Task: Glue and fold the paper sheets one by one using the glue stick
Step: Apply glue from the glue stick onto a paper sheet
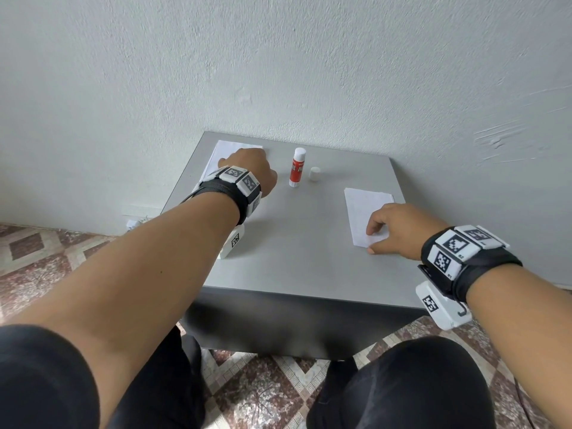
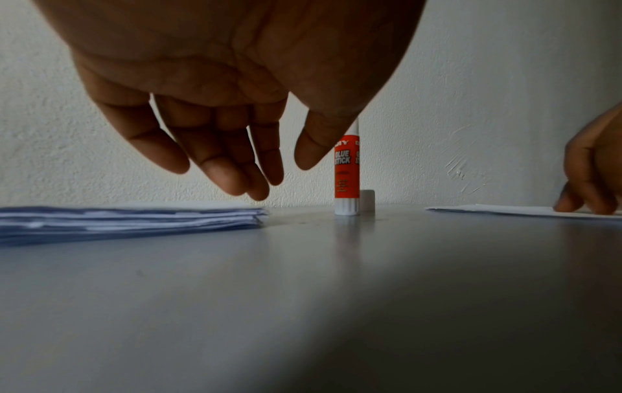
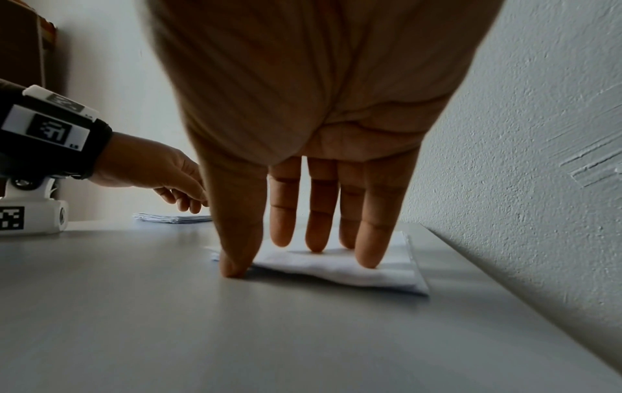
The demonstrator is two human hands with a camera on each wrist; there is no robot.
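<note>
Head cam has the glue stick standing upright near the back of the grey table, uncapped, with its little white cap sitting just beside it on the right. Over at the back left corner I've got the stack of paper sheets. My left hand hangs just above it, fingers loose and pointing down, not holding anything; on the left wrist cam the fingertips aren't touching the paper. On the right side of the table there's a folded sheet lying flat. My right hand is on its near end, fingers straight and spread, pressing it down, thumb tip on the table right at the sheet's corner. Both hands are well apart.
</note>
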